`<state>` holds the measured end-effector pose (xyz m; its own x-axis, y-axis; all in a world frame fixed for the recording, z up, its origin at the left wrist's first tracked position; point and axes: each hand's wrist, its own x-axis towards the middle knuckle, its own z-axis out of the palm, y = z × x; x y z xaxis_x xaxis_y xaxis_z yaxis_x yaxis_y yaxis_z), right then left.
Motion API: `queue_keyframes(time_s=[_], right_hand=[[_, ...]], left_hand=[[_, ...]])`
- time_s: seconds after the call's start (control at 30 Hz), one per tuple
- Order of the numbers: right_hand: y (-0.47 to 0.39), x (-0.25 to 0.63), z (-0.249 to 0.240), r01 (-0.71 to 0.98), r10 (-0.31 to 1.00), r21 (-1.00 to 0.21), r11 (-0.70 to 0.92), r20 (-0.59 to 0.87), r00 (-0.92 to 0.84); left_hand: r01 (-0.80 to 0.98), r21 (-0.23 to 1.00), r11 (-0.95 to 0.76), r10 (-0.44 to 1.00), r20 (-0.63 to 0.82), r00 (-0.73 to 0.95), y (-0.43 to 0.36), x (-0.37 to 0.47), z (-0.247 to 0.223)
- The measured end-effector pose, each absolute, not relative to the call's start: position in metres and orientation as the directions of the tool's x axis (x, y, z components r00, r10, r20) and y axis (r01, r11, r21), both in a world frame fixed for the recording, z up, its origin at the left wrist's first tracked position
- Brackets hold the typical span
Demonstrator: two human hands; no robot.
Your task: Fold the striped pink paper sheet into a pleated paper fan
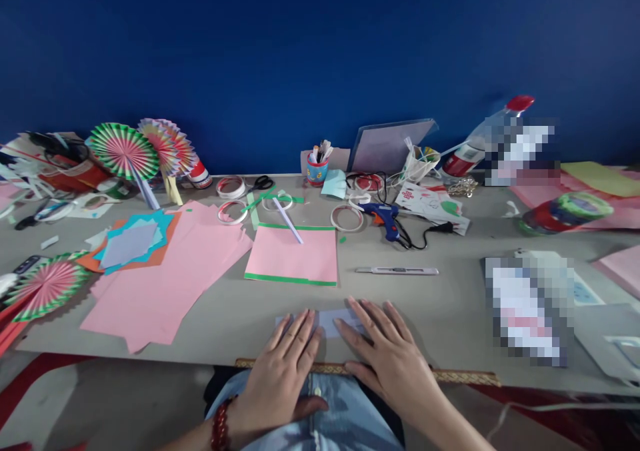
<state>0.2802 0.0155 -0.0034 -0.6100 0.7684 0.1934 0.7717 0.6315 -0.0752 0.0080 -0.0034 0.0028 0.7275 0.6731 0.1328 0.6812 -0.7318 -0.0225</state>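
Currently, I have the left grip (284, 363) and right grip (393, 346) laid flat, fingers apart, over opposite ends of the lavender paper (328, 322) near the counter's (453, 304) front edge. Beyond it lie a green-edged pink sheet (295, 256) and utility knife (400, 271).

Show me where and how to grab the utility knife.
Pinch the utility knife across its long sides at the thicker right-hand part, coming from above and the near side, probably with the right hand. It lies flat and crosswise, uncovered, just beyond that hand, and its narrower end, likely the blade end, points left, so keep fingers off it.
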Motion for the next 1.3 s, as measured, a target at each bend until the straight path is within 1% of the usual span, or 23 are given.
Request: queue_keyframes(time_s=[0.2,0.33,0.5,0.67,0.77,0.9,1.0,1.1,1.3], right_hand=[[0.016,0.289,-0.006,0.789,0.781,-0.047,0.613,0.191,-0.595],[0.015,0.296,-0.007,0.813,0.8,-0.027,0.581,0.201,-0.565],[0.011,0.296,-0.002,0.851,0.83,-0.041,0.524,0.249,-0.499],[0.01,0.292,0.001,0.789,0.773,-0.003,0.614,0.201,-0.601],[0.011,0.292,-0.002,0.776,0.762,0.007,0.63,0.188,-0.62],[0.013,0.293,-0.004,0.772,0.757,-0.004,0.636,0.196,-0.623],[0.013,0.294,-0.004,0.774,0.759,-0.014,0.633,0.208,-0.617],[0.012,0.293,-0.005,0.775,0.764,-0.037,0.631,0.201,-0.613],[0.012,0.292,-0.005,0.786,0.781,-0.077,0.613,0.212,-0.588]], left_hand=[[0.68,-0.059,-0.731,0.671,0.117,0.732,-0.003,0.008,0.005],[0.682,-0.05,-0.729,0.675,0.111,0.73,-0.003,0.008,0.005],[0.686,-0.034,-0.726,0.68,0.103,0.725,-0.004,0.008,0.004],[0.683,-0.006,-0.731,0.679,0.098,0.728,-0.006,0.007,0.002],[0.69,0.02,-0.723,0.689,0.096,0.719,-0.006,0.008,0.005],[0.691,0.067,-0.719,0.694,0.114,0.711,0.002,0.022,0.013],[0.654,0.078,-0.752,0.659,0.102,0.746,0.012,0.038,0.015],[0.655,0.076,-0.752,0.659,0.08,0.748,0.016,0.044,0.014],[0.71,0.052,-0.703,0.711,0.055,0.701,-0.004,0.003,0.01]])
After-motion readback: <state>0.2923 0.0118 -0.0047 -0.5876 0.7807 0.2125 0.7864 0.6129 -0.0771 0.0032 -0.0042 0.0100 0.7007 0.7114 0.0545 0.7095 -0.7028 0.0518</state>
